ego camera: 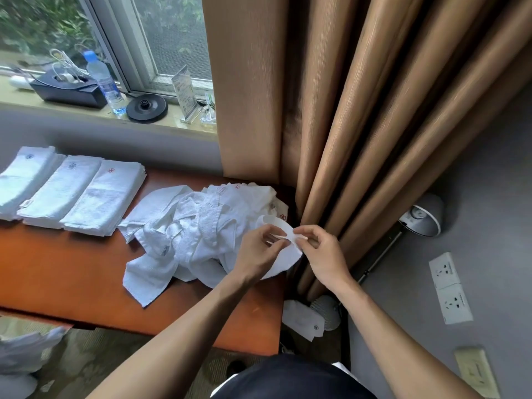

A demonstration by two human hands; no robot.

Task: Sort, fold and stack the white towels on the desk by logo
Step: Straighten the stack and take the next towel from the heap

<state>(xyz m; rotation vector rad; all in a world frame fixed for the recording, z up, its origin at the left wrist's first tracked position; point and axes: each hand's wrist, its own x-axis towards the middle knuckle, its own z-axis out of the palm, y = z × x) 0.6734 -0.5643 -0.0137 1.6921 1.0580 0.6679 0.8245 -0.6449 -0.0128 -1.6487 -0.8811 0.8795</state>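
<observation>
A loose heap of white towels (198, 226) lies on the right part of the brown desk (72, 272). At the heap's right end my left hand (259, 249) and my right hand (319, 251) pinch the edge of one white towel (283, 254), lifted a little at the desk's right edge. A red logo (282, 217) shows just above that towel. Three folded stacks sit side by side at the left: a stack with a dark logo (26, 180), a second dark-logo stack (62, 188), and a red-logo stack (106, 197).
Brown curtains (359, 110) hang right behind the heap. A window sill holds a water bottle (105, 82), a black tray (67, 89), a black kettle base (147, 108) and a card stand (185, 95). A fallen towel (302, 319) and a lamp (423, 216) are on the floor.
</observation>
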